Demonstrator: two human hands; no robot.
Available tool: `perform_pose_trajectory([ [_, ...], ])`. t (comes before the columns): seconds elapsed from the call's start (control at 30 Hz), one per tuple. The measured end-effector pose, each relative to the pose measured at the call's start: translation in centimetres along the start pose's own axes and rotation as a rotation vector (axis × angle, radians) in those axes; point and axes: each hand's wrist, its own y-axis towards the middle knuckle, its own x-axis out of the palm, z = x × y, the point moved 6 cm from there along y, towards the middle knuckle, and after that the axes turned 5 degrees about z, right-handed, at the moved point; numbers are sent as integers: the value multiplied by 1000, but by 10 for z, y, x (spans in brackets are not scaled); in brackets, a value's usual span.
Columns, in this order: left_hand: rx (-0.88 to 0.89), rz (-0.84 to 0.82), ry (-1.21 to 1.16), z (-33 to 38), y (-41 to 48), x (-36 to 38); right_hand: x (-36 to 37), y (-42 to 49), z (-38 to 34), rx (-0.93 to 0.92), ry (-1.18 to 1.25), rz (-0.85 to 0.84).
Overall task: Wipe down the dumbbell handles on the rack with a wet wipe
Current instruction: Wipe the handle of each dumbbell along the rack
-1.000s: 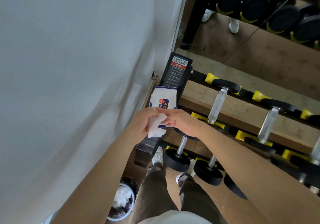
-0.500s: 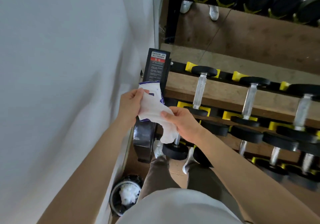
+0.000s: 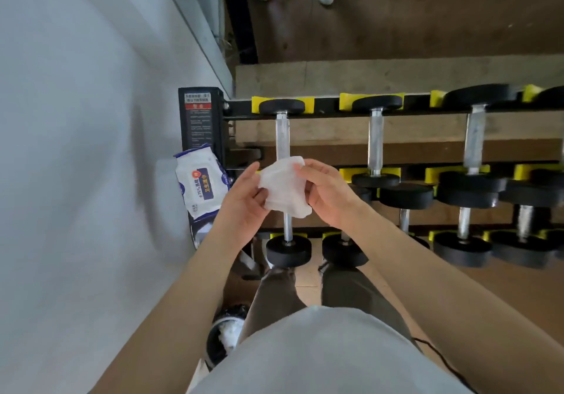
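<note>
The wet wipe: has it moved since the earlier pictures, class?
Yes. The wet wipe has shifted right, away from the wipes pack, and is now in front of the first dumbbell handle.

My hands now hold the wet wipe spread wider between them, lifted in front of the top-row dumbbell handle.

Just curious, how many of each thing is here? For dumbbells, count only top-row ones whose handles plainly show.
Crumpled white wet wipe: 1
White-and-blue soft pack of wipes: 1
Round black bin holding used wipes: 1
Black dumbbells with silver handles, top row: 3
Total: 6
</note>
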Motion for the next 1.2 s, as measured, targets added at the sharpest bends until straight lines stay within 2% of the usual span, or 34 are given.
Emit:
perform_pose_trajectory([
  [0.13, 19, 137, 7, -10, 9, 21, -40, 0, -9, -83, -252, 103],
  [0.23, 8, 231, 111, -19, 15, 32, -65, -1, -21, -253, -524, 264],
  [0.33, -9, 294, 250, -28, 20, 38, -73, -3, -38, -421, -706, 227],
  [0.5, -9, 300, 390, -33, 21, 45, -78, -2, -49, -356, -571, 121],
  [0.6, -17, 143, 424, -33, 20, 54, -84, 5, -43, -256, -438, 96],
  [0.7, -44, -15, 659, -34, 21, 62, -86, 6, -36, -172, -339, 61],
  [0.77, -10, 5, 825, -31, 25, 59, -81, 6, -29, -111, -255, 20],
  [0.8, 19, 39, 827, -28, 28, 56, -79, 6, -26, -99, -239, 11],
  [0.87, 52, 72, 734, -22, 33, 51, -75, 8, -25, -97, -247, 39],
  [0.93, 83, 82, 660, -15, 37, 43, -71, 13, -25, -102, -307, 142],
  [1.03, 183, 62, 742, -2, 40, 37, -61, 25, -20, -65, -341, 236],
  [1.2, 355, -2, 862, 27, 41, 43, -45, 45, -15, 63, -365, 220],
])
